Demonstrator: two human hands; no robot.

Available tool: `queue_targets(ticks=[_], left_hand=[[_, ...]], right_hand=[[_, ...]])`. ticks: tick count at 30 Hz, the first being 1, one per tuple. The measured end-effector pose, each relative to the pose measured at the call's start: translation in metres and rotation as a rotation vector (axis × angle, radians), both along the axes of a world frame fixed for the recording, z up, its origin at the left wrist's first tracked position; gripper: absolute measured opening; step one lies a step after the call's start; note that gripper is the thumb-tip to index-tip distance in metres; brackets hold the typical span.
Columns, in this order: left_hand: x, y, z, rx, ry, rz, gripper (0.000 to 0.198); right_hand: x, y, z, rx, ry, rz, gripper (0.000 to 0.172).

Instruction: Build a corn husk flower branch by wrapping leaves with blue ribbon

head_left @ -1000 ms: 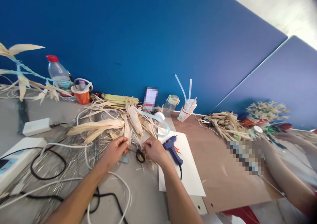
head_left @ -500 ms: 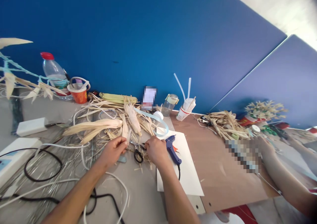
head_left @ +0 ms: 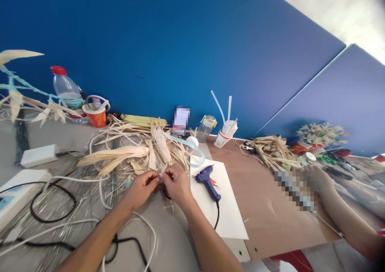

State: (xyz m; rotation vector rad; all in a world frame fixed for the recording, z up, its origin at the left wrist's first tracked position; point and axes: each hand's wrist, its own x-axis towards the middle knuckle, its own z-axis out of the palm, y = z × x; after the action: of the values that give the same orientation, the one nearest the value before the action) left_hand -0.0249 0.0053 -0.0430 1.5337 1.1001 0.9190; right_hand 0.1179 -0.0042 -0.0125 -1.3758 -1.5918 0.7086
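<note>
My left hand (head_left: 144, 188) is closed in a pinch on a small pale piece of corn husk (head_left: 163, 171). My right hand (head_left: 178, 184) meets it fingertip to fingertip, pinching the same piece from the other side. The fingers hide most of it. Beneath the right hand, a bit of a black scissors handle (head_left: 166, 192) shows on the table. Dry corn husks (head_left: 116, 155) lie in a loose pile just beyond both hands. A blue glue gun (head_left: 209, 182) rests on a white sheet (head_left: 233, 220) to the right of my right hand.
Black and white cables (head_left: 144, 220) and thin wires cover the left side near a power strip (head_left: 21, 187). Along the blue partition stand a bottle (head_left: 67, 89), an orange cup (head_left: 95, 115), a jar (head_left: 206, 128) and a paper cup (head_left: 222, 139). Another person's arm (head_left: 339, 208) is at right.
My hands have come together; the right moved left, away from the glue gun and over the scissors, and now pinches the husk piece with the left. The glue gun has shifted slightly left.
</note>
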Motion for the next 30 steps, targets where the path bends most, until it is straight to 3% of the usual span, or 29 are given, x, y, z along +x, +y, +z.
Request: queue_targets(ticks=[2, 7, 11, 14, 20, 30], left_hand=[[-0.002, 0.001, -0.001, -0.003, -0.008, 0.012, 0.018], [-0.015, 0.010, 0.002, 0.026, -0.100, 0.303, 0.024], [-0.022, 0.014, 0.008, 0.033, -0.176, 0.404, 0.025], [-0.021, 0.013, 0.011, 0.045, -0.174, 0.433, 0.023], [-0.021, 0.010, 0.005, 0.115, 0.030, 0.429, 0.022], [-0.024, 0.018, 0.001, 0.170, -0.042, 0.492, 0.019]], right_hand=[[0.002, 0.001, 0.000, -0.038, 0.067, -0.037, 0.013], [0.019, 0.005, 0.006, -0.084, 0.250, -0.166, 0.018], [0.029, 0.008, 0.009, -0.058, 0.318, -0.210, 0.019], [0.031, 0.009, 0.008, -0.042, 0.308, -0.231, 0.019], [0.031, 0.010, 0.008, 0.013, 0.226, -0.267, 0.017], [0.027, 0.014, 0.006, 0.030, 0.126, -0.202, 0.017]])
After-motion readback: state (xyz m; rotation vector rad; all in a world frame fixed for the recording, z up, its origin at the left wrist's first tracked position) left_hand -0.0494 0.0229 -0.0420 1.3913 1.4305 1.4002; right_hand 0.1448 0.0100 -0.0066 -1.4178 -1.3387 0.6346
